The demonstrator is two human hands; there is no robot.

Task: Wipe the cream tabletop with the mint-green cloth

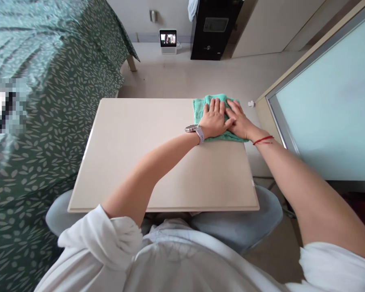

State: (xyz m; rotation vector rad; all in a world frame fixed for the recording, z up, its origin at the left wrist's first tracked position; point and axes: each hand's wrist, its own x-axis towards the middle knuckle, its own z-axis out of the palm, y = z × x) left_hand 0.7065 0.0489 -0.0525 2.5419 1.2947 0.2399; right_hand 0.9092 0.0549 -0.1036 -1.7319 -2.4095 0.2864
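A green cloth [198, 108] lies bunched over the far right corner of a small cream table [140, 150]. Flat on top of the cloth rests my left hand [214, 117], fingers stretched out and pointing away from me. My right hand [239, 119] lies beside it on the same cloth, fingers spread, with its thumb side against my left thumb. Both palms press down on the cloth, and neither hand is wrapped round it. A watch with a pale strap [200, 133] is on my left wrist, a red string bracelet [263, 140] on my right.
To the left stands a bed with a green leaf-patterned cover [57, 101]. A frosted glass panel [331, 101] rises close on the right. Beyond the table, a small screen device [168, 41] and a black cabinet [214, 30] stand on the floor. My knees are under the table's near edge.
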